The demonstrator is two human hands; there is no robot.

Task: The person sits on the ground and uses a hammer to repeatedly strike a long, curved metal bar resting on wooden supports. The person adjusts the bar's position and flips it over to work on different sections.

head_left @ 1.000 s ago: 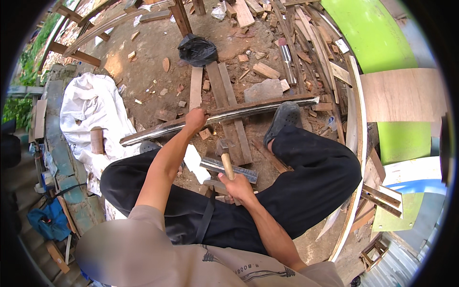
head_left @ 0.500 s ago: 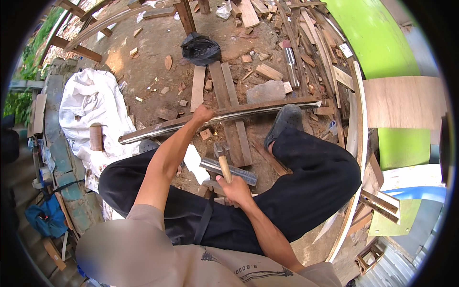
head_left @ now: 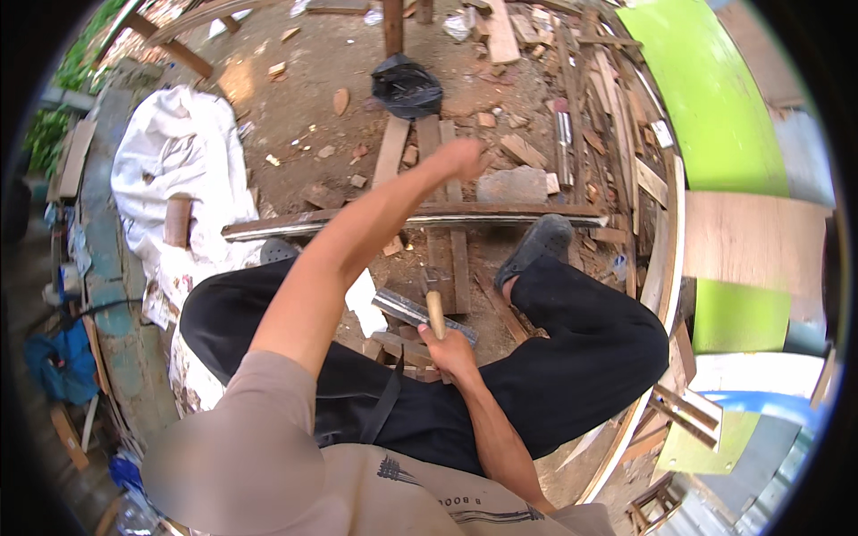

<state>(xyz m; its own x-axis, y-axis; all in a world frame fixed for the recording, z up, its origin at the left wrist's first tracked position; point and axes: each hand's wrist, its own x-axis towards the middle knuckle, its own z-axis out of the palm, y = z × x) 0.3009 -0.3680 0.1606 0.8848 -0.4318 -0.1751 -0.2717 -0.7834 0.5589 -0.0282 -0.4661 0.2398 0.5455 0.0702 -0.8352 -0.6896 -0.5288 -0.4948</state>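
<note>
While the right hand (head_left: 450,350) grips the hammer (head_left: 433,304), the left hand (head_left: 465,159) (fist closed, apparently empty) hovers over the rail (head_left: 500,214); a glancing swing risks fingers.

head view | looks steeply down | close over lap, ground

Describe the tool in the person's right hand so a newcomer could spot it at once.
Start at the long curved wooden strip lying across the dirt ground. Below it, between the black-trousered knees, the right hand grips a wooden-handled hammer. Its pale, upright handle sets it apart from the flat scrap planks around it.
</note>
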